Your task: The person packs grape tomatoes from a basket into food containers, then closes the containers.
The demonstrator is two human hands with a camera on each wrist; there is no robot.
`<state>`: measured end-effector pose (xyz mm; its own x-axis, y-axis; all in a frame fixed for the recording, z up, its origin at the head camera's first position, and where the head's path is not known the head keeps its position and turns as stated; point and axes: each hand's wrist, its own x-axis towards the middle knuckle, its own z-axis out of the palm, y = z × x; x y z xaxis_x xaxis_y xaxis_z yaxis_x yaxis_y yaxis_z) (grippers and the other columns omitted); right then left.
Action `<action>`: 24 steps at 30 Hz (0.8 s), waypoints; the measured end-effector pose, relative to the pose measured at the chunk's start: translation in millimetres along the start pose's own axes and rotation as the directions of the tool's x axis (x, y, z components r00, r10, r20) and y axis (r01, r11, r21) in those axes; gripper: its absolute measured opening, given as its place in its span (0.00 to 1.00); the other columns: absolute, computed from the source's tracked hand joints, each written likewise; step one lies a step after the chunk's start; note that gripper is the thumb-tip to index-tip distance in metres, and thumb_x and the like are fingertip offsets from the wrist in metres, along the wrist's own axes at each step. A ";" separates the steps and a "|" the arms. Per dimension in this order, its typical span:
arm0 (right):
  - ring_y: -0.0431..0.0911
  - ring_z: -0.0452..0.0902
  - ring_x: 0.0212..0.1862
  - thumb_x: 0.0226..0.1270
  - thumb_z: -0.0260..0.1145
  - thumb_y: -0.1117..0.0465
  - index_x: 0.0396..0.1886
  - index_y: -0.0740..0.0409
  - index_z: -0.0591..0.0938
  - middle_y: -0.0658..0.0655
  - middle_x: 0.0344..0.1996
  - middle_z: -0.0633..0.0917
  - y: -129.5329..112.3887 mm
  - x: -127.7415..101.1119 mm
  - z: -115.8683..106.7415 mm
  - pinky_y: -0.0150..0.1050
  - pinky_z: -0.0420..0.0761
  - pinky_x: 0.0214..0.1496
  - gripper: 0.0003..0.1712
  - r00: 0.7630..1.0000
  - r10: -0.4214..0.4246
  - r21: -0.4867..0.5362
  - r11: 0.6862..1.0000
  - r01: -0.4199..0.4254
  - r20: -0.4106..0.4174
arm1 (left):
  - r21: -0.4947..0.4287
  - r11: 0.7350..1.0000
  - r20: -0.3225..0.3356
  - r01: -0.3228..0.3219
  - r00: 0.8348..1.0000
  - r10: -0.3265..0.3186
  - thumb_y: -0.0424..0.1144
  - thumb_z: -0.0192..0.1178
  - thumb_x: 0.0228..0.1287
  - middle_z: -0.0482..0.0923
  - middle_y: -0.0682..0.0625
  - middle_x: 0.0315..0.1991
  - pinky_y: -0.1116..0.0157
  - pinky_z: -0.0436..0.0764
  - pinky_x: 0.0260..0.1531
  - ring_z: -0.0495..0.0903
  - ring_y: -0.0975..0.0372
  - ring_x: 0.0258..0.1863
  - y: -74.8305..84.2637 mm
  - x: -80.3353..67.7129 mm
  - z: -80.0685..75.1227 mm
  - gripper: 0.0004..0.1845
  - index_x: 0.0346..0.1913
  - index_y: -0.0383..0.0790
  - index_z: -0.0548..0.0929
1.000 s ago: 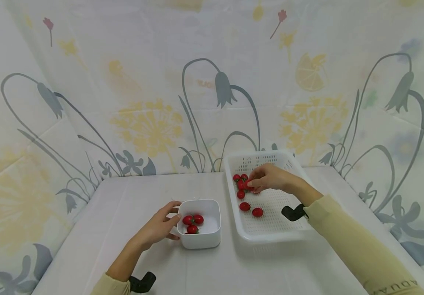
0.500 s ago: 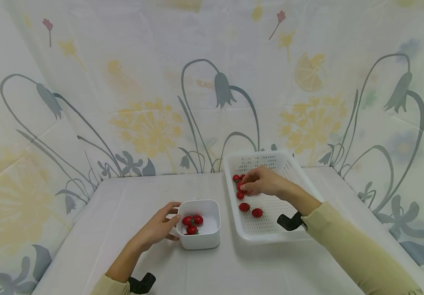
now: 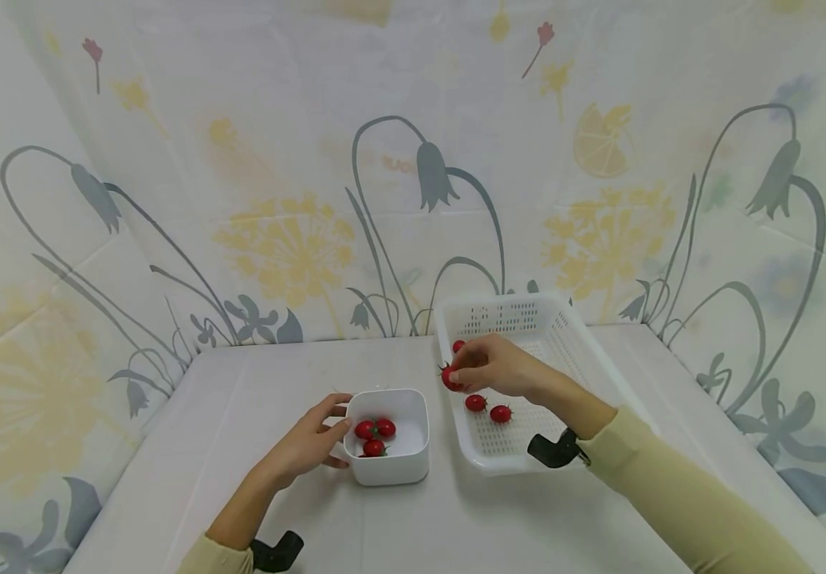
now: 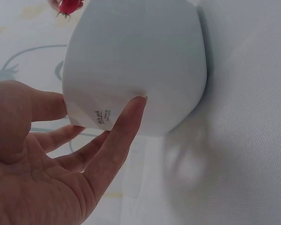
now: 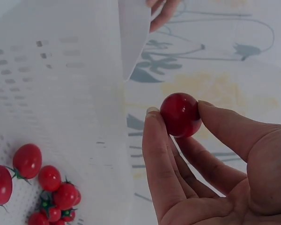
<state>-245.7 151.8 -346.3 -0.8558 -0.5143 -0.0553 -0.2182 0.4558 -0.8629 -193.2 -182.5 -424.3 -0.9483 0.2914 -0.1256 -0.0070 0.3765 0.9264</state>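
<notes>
Head view: right hand (image 3: 495, 368) pinches one tomato (image 3: 449, 378) between thumb and fingertips. Earlier it was deep in the white basket (image 3: 585, 351) over the tomato cluster; now it has lifted and swung toward the person's left, and the tomato hangs at the basket's left rim, partway to the white bowl (image 3: 390, 434). Judging by that, pick is done and carry is under way. Two loose tomatoes (image 3: 488, 408) lie in the basket just below the grip, one more behind it. Left hand (image 3: 305, 445) has not moved: fingers rest against the bowl's left side, steadying it on the tabletop (image 3: 413, 518). Three tomatoes already lie in the bowl.

Left wrist view: left hand (image 4: 51, 168) lies open, straight fingers (image 4: 126, 122) touching the bowl (image 4: 136, 61) wall, not wrapped round it. The carried tomato (image 4: 70, 4) shows beyond the bowl's far edge.

Right wrist view: right hand (image 5: 210, 164) holds the tomato (image 5: 180, 114) in a narrow pinch, thumb one side, fingertip the other. Basket wall (image 5: 61, 93) beside the grip, remaining tomatoes (image 5: 42, 187) low in it.
</notes>
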 end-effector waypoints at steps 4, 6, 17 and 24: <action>0.51 0.87 0.42 0.71 0.68 0.63 0.46 0.65 0.86 0.57 0.39 0.88 -6.1 -0.5 9.7 0.44 0.88 0.50 0.10 0.999 -0.045 -0.015 0.999 0.045 -0.025 | 0.001 1.000 0.002 -0.006 1.000 0.006 0.35 0.51 0.80 0.66 0.31 0.69 0.54 0.90 0.35 0.80 0.43 0.55 0.0 -0.4 -0.1 0.22 0.72 0.41 0.67; 0.50 0.87 0.41 0.71 0.68 0.63 0.47 0.66 0.86 0.57 0.40 0.88 -9.1 -0.9 15.3 0.44 0.88 0.50 0.11 0.997 -0.065 -0.016 0.998 0.064 -0.035 | 0.000 1.000 0.002 -0.008 1.000 0.008 0.35 0.51 0.80 0.66 0.32 0.69 0.54 0.90 0.35 0.80 0.42 0.55 -0.4 0.1 0.1 0.22 0.72 0.41 0.67; 0.47 0.86 0.41 0.71 0.68 0.60 0.49 0.62 0.84 0.54 0.41 0.86 -13.7 4.4 50.3 0.45 0.87 0.51 0.12 0.997 -0.075 -0.018 0.997 0.075 -0.026 | -0.001 1.000 0.003 -0.002 1.000 0.002 0.35 0.52 0.80 0.66 0.33 0.69 0.53 0.90 0.35 0.80 0.42 0.55 -2.4 2.8 -1.1 0.21 0.71 0.42 0.68; 0.44 0.84 0.40 0.71 0.68 0.61 0.46 0.59 0.85 0.51 0.38 0.86 -17.4 12.0 76.2 0.41 0.86 0.46 0.09 0.995 -0.096 -0.080 0.992 0.095 -0.013 | -0.003 1.000 0.006 0.001 1.000 -0.001 0.35 0.52 0.79 0.66 0.33 0.69 0.53 0.90 0.35 0.80 0.42 0.55 -1.8 2.2 -0.8 0.22 0.71 0.42 0.68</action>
<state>-216.5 82.4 -370.3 -0.8371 -0.5459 0.0348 -0.3353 0.4619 -0.8211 -195.5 -183.3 -426.0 -0.9466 0.2958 -0.1287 -0.0090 0.3746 0.9271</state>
